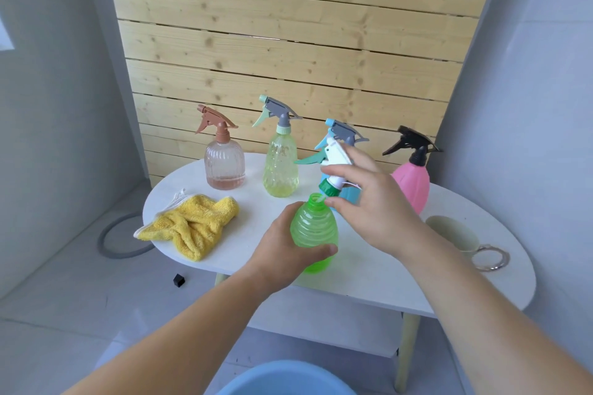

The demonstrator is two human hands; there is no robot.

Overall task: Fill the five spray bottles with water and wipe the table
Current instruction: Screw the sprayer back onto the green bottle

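Note:
My left hand grips the green ribbed spray bottle, which stands on the white table with its neck open. My right hand holds the white-and-green spray head tilted just above that neck, its thin tube still inside the bottle. Behind stand a brown-topped clear bottle, a yellow-green bottle, a blue bottle mostly hidden by my right hand, and a pink bottle with a black head. A yellow cloth lies crumpled on the table's left end.
A pale green cup with a metal ring handle sits on the table's right part. A blue basin rim shows at the bottom edge. A grey hose ring and a small black cube lie on the floor at left.

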